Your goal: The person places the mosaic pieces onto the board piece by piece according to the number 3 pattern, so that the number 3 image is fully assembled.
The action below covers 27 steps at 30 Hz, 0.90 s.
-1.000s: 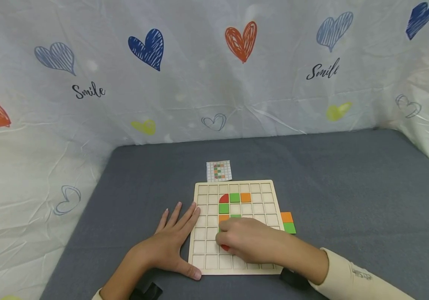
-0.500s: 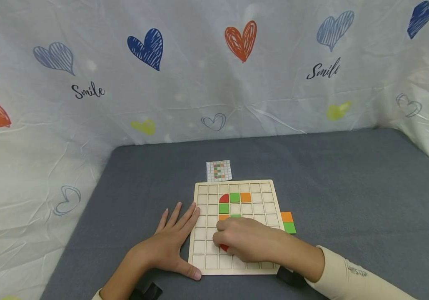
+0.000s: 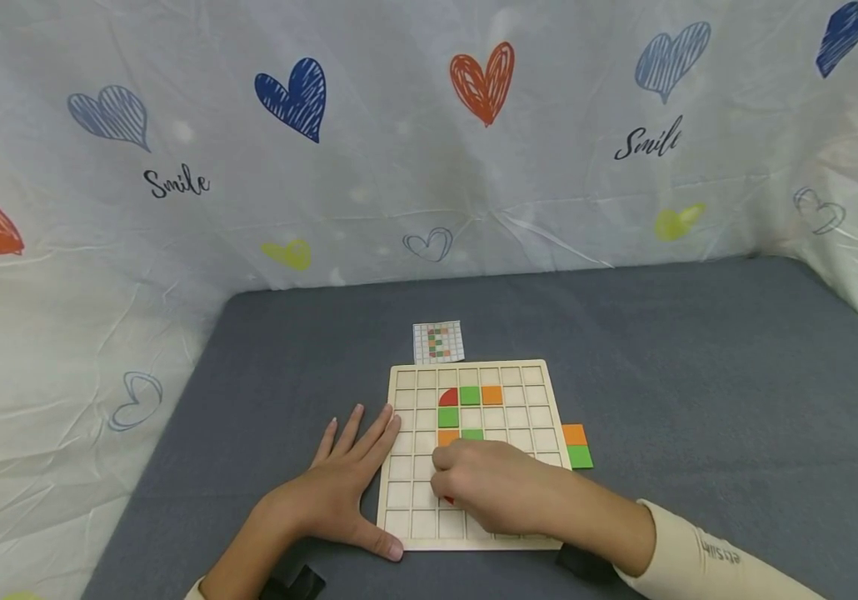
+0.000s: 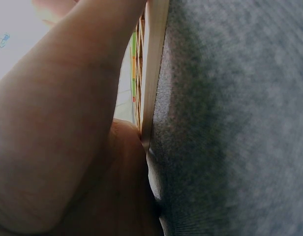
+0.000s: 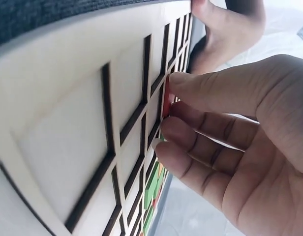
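Note:
A wooden grid board [image 3: 399, 496] lies on the table. My left hand [image 3: 339, 500] rests along its left side with fingers spread, thumb at the near left corner. Over the lower middle squares, my right hand [image 3: 507, 487] pinches a red tile [image 5: 166, 96] between thumb and fingers, down at the grid. In the head view that hand hides most of the tile. Farther up the board sit a red rounded tile [image 3: 447, 398], a green tile [image 3: 470, 396] and an orange tile [image 3: 492, 395] in a row. Below the red one come green [image 3: 447, 417] and orange [image 3: 447, 437] tiles.
A small printed pattern card [image 3: 438, 342] lies just beyond the board's far edge. An orange tile [image 3: 574, 434] and a green tile [image 3: 581, 456] lie beside its right edge. Behind the grey tabletop [image 3: 309, 350] hangs a white curtain [image 3: 376, 167] with hearts.
My right hand has shifted slightly left, then slightly back toward me, and less of the red tile shows under it. My left hand has stayed in place.

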Each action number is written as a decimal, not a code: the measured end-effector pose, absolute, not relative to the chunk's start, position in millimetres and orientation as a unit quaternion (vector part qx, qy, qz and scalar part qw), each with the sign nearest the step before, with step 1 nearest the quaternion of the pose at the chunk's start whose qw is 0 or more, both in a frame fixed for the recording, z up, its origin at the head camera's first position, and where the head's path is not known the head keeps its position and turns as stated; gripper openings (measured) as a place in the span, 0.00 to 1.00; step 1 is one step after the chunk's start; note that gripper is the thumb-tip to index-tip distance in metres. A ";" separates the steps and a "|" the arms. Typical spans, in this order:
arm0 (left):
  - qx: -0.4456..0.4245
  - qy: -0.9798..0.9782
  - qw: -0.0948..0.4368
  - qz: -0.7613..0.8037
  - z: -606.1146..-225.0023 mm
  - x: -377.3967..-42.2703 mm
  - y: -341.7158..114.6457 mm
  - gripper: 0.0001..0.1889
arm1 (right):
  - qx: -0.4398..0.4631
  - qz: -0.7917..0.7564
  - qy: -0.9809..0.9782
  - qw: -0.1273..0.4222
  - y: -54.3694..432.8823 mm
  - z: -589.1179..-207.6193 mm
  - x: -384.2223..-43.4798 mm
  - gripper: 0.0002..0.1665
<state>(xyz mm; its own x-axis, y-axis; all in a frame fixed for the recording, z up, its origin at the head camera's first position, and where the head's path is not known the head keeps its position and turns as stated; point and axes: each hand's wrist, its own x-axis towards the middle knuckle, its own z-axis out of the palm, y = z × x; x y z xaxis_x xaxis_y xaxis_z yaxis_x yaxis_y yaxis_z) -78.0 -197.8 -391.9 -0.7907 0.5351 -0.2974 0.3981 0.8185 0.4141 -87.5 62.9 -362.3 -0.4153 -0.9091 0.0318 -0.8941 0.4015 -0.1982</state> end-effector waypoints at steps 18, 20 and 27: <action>0.248 0.931 0.208 0.169 -389.9 -76.4 -197.2 0.75 | -0.557 -0.060 0.827 -0.050 65.1 -368.2 -77.9 0.10; 0.246 0.931 0.209 0.169 -389.9 -76.4 -197.2 0.75 | -0.556 -0.057 0.828 -0.050 64.2 -368.4 -78.1 0.09; 0.247 0.932 0.206 0.165 -390.8 -77.0 -197.4 0.75 | -0.550 -0.080 0.830 -0.055 64.4 -371.0 -78.6 0.08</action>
<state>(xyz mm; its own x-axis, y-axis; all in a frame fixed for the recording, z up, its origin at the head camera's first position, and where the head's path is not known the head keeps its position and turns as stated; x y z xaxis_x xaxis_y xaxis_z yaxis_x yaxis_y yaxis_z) -77.0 -197.4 -390.8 -0.7925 0.5292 -0.3032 0.3928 0.8232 0.4099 -78.6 64.4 -371.0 -0.3894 -0.9035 0.1792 -0.9211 0.3828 -0.0716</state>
